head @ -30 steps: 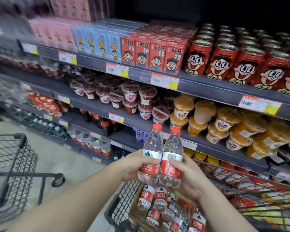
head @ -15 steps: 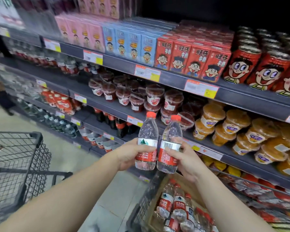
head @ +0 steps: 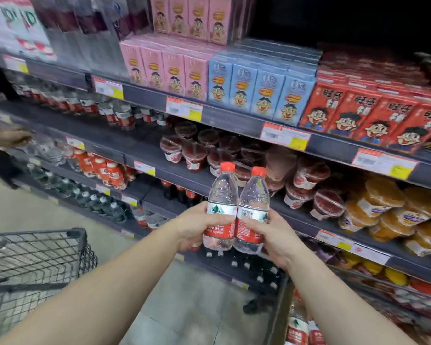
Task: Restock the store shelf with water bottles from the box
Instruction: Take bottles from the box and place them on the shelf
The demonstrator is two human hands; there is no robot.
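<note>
Left hand (head: 197, 226) and right hand (head: 271, 235) each curl a grip round one upright water bottle (head: 222, 207), bottles touching

A dark grey shelf unit (head: 234, 124) is running across the aisle in several tiers, with price tags (head: 285, 135) sitting along each front edge. On the upper tier, pink cartons (head: 168, 72), blue cartons (head: 255, 92) and red cartons (head: 368, 120) are standing upright in rows, side by side. On the tier below, water bottles (head: 121, 114) are standing towards the left, while dark red cups (head: 194, 156) and orange cups (head: 388, 210) are sitting stacked further right — the orange ones at the far right. Lower still, orange-labelled bottles (head: 102, 168) are crowding the left part. A wire cart (head: 35, 260) is standing on the pale tiled floor (head: 199, 305) — too blurred to tell more.
</note>
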